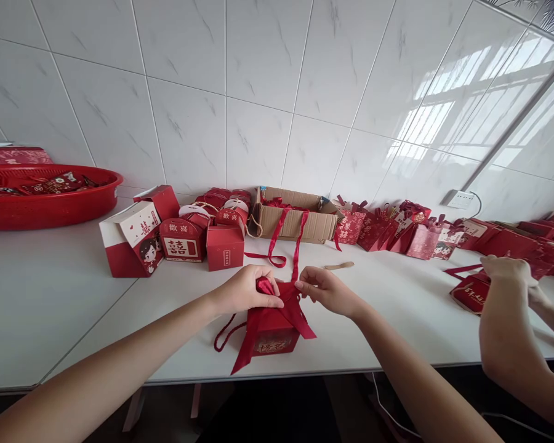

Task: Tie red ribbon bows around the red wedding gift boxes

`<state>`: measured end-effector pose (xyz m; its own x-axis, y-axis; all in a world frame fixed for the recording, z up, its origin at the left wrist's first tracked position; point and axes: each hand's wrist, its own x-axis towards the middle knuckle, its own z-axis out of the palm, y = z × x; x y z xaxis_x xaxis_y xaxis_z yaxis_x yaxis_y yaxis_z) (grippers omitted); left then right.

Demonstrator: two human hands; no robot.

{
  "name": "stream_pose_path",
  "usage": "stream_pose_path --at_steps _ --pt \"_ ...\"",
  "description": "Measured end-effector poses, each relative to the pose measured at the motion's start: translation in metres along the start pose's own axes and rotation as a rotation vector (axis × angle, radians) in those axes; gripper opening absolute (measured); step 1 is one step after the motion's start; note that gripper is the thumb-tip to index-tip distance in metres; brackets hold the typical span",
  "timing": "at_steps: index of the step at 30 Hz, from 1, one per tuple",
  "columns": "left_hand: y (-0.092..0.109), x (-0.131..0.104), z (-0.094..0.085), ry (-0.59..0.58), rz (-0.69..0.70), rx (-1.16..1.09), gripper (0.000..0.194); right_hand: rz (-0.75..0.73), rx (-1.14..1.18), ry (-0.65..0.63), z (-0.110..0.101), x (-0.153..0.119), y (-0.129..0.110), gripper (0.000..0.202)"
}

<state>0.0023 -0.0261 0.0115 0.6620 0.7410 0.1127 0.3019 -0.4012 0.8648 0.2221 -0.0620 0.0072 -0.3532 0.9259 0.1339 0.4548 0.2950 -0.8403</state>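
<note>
A small red gift box with gold print stands near the table's front edge, a dark red cord loop beside its left side. Over its top lies a wide red ribbon, its ends hanging down the front. My left hand pinches a bunched loop of this ribbon at the box's upper left. At the upper right, my right hand has thumb and finger closed on the ribbon. A narrow red ribbon runs from behind the box top back to an open cardboard carton.
Red and white gift boxes stand back left, near a red basin of packets. More red bags line the wall. A small light-coloured tool lies behind my right hand. At right, another person's hands hold a red box.
</note>
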Motion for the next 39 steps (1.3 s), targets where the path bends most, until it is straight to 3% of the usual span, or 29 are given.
stream_pose_path --at_steps 11,22,28,34,39 --pt "-0.004 0.000 -0.005 0.009 0.019 0.074 0.036 0.006 0.054 -0.036 0.006 -0.001 0.005 0.041" --pt "-0.008 0.016 -0.010 0.014 0.019 -0.018 0.032 0.082 0.437 0.034 0.007 0.007 0.006 0.039" --pt "-0.014 0.026 -0.012 0.058 0.047 0.045 0.030 0.118 0.501 0.081 0.008 0.014 0.011 0.040" --pt "-0.017 0.031 -0.014 0.066 0.053 0.023 0.032 0.127 0.476 0.024 0.010 0.018 0.015 0.036" --pt "-0.023 0.032 -0.015 0.062 0.088 -0.022 0.030 0.119 0.481 0.179 0.014 0.019 0.020 0.034"
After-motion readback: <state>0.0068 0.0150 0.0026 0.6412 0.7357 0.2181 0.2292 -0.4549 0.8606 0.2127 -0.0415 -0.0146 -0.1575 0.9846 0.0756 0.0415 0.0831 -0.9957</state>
